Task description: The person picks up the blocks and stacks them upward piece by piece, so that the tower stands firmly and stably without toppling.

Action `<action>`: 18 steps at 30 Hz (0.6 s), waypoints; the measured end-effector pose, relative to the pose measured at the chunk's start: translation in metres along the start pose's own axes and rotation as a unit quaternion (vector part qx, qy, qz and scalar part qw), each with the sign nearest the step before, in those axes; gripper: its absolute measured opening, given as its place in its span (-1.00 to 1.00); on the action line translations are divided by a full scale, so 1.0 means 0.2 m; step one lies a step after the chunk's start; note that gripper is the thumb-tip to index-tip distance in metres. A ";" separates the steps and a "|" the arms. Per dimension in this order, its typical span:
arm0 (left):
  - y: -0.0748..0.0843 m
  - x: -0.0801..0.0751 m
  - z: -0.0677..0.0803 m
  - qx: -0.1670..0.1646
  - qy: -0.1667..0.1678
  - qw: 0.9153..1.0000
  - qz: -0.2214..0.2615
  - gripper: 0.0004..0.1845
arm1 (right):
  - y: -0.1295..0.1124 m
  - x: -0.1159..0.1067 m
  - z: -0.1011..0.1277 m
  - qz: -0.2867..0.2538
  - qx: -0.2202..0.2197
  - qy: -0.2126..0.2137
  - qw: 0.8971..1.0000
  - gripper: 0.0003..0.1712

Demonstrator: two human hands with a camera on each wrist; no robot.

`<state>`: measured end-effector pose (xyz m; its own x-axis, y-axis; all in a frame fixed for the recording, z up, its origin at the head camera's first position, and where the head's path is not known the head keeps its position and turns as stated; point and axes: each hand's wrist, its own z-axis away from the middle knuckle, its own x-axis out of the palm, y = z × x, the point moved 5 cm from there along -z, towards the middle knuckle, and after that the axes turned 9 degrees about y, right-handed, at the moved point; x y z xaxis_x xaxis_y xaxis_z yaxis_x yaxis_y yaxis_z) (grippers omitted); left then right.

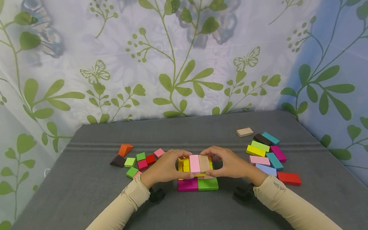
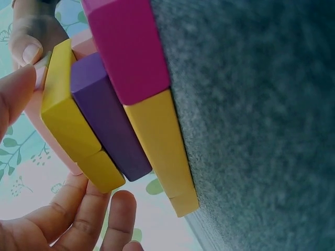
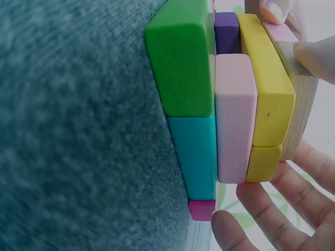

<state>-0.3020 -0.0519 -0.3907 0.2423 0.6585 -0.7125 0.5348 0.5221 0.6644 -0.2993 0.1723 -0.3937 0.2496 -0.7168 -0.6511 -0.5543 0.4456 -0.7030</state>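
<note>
A low stack of coloured blocks (image 1: 197,180) stands mid-table, with a magenta block (image 1: 187,185) and a green block (image 1: 208,184) at its front base. On top lie a pink block (image 1: 195,163) and a tan wooden block (image 1: 204,162) side by side. My left hand (image 1: 182,161) grips the pink block from the left, thumb in front, fingers curled behind. My right hand (image 1: 211,159) grips the tan block the same way. The left wrist view shows yellow (image 2: 65,110), purple (image 2: 107,120) and magenta (image 2: 128,47) layers. Green (image 3: 180,57), teal (image 3: 196,154), pale pink (image 3: 235,115), yellow (image 3: 267,89) and tan (image 3: 301,115) appear in the right wrist view.
Loose small blocks (image 1: 139,161) with an orange wedge (image 1: 125,149) and a dark wedge (image 1: 117,161) lie to the left. Several long blocks (image 1: 268,153), a red one (image 1: 289,178) and a tan one (image 1: 244,131) lie right. The grey table (image 1: 191,218) ends at a leaf-print curtain.
</note>
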 end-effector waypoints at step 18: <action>-0.01 0.01 0.00 -0.010 -0.005 1.000 0.008 -0.29 | 0.11 -0.32 0.18 0.021 0.029 -0.009 0.999 -0.51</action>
<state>-0.3022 -0.0530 -0.3931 0.2585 0.6614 -0.7040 0.5140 0.5229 0.6800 -0.2990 0.2470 -0.3777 0.2418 -0.6866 -0.6857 -0.5186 0.5058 -0.6893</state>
